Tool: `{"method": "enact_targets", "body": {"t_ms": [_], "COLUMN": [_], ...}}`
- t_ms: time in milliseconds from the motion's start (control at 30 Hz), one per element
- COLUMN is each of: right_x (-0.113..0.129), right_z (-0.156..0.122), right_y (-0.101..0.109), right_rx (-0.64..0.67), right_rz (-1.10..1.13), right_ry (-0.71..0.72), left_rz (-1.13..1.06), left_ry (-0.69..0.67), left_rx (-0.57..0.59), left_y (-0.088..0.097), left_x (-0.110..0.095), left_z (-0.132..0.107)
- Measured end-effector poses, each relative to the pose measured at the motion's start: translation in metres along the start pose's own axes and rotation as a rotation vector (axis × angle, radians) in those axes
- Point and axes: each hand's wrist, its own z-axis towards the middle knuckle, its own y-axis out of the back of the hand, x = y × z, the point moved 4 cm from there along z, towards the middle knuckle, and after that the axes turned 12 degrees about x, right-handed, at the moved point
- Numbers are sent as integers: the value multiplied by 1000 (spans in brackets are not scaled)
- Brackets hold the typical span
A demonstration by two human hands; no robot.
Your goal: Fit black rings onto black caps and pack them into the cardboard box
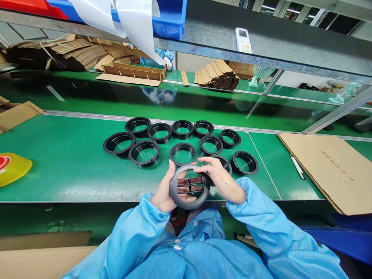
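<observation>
Clasping a black louvred vent ring (189, 187) at the table (66, 162) edge, left grip (162, 193) and right grip (222, 180) hold its rim.

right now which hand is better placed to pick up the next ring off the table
Probably the right hand: its fingers only rest on the vent's top rim, and the closest ring lies just beyond it. The left hand cradles the vent from below.

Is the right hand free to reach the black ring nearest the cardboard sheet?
Probably yes: the black ring lies just beyond the right hand on the green mat, nothing in the way. But it and the left hand hold the vaned ring, so it must let go first.
</observation>
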Motion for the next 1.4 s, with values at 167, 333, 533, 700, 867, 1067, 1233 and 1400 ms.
{"method": "enact_targets", "body": {"t_ms": [167, 333, 533, 700, 867, 1067, 1233, 1400], "right_x": [0, 10, 2, -6, -49, -72, -49, -24], "right_z": [-8, -22, -31, -28, -18, -18, -19, -6], "right_y": [-2, -31, -42, -25, 23, 4, -20, -7], "right_rx": [-12, 70, 172, 154, -109, -9, 168, 27], "right_rz": [-110, -643, -660, -505, -793, -933, -967, -967], "right_ry": [9, 314, 129, 43, -267, -325, -307, -237], "left_rz": [13, -10, -89, -23, 160, 229, 254, 284], "left_ry": [16, -30, 89, 140, 103, 124, 72, 22], "left_rx": [-131, -213, -158, -23, -10, -89, -194, -299], "left_y": [-3, 4, -1, -13, -3, 23, 42, 51], "left_x": [-1, 3, 30, 42, 32, 24, 15, 11], "left_z": [4, 7, 19, 28, 32, 19, 5, 0]}}
